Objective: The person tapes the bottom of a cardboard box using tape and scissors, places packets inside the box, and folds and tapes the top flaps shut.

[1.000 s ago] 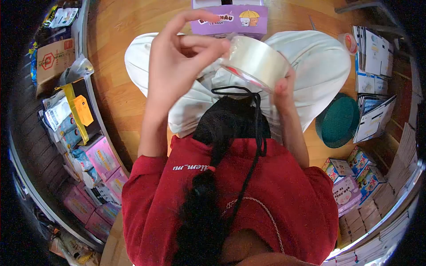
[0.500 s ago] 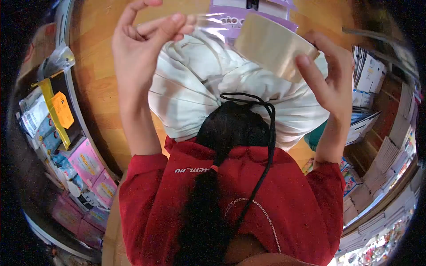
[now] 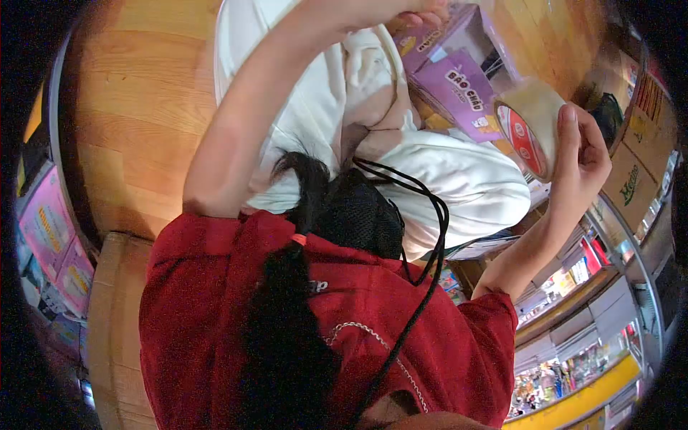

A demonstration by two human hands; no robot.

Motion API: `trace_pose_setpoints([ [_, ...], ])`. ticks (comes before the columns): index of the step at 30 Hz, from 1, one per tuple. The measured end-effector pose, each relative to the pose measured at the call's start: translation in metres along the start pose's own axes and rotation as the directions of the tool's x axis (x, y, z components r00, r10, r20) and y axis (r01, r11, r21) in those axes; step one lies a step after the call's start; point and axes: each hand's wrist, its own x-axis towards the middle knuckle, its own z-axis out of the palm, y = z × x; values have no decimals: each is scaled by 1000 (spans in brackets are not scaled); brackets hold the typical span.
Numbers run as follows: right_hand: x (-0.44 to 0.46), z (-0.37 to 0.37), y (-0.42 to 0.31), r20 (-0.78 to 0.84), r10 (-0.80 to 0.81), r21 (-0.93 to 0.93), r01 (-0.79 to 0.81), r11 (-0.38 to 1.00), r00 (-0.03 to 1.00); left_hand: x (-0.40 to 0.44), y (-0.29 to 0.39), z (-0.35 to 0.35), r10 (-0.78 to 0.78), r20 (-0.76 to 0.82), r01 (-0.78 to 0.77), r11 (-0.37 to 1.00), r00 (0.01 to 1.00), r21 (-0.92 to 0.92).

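Observation:
My right hand (image 3: 588, 154) grips a roll of clear tape (image 3: 531, 129) by its outer side, its red and white core label facing left. The roll is tilted beside the lower right corner of a purple box (image 3: 457, 89) with printed lettering. Clear, shiny film shows between the roll and the box's upper right side. At the top edge my left hand (image 3: 423, 16) is curled against the far end of the box, partly cut off and blurred; what its fingers hold is hidden.
White-trousered legs (image 3: 459, 179) are folded below the box on the wooden floor (image 3: 136, 93). Brown cartons (image 3: 634, 183) stand at the right, above shelves of goods (image 3: 573, 358). Pink packs (image 3: 50, 215) and a cardboard box (image 3: 118, 322) are at the left.
The view has turned to the right. My left hand has gone from pinching the stretched tape end to the box's far end. My right hand has brought the roll down beside the box.

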Motion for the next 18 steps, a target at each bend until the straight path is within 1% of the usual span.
trace_pose_setpoints([
  [3, 12, 6, -11, 107, 59, -89, -50, 995, 992, 23, -34, -5, -86, 24, 87, 996, 996, -23],
  [6, 21, 12, -16, 161, 65, -3, -65, 998, 985, 30, -44, 0, -137, -112, 145, 987, 984, 67],
  [9, 27, 18, -25, 143, -33, -58, 42, 997, 989, 36, -40, 4, -227, -140, 246, 960, 964, 135],
  [10, 27, 19, -30, 152, 30, -22, -27, 999, 988, 39, -45, 3, -232, -125, 244, 966, 965, 91],
  [12, 28, 21, -34, 169, 16, -19, -13, 1000, 986, 42, -52, 1, -240, -100, 241, 970, 966, 1],
  [13, 28, 21, -37, 181, 10, -16, -7, 1000, 983, 41, -50, 2, -204, -150, 226, 963, 967, 146],
  [14, 27, 22, -40, 193, 56, 6, -58, 998, 980, 38, -47, 3, -164, -196, 217, 932, 967, 289],
  [15, 27, 23, -43, 217, 9, -44, 1, 999, 976, 36, -43, 2, -116, -239, 212, 878, 964, 429],
  [17, 24, 27, -49, 273, -77, -136, 117, 984, 959, 36, -42, 2, -145, -258, 251, 860, 955, 444],
  [18, 22, 29, -51, 302, -51, -103, 86, 991, 952, 36, -42, 2, -161, -268, 272, 849, 950, 452],
])
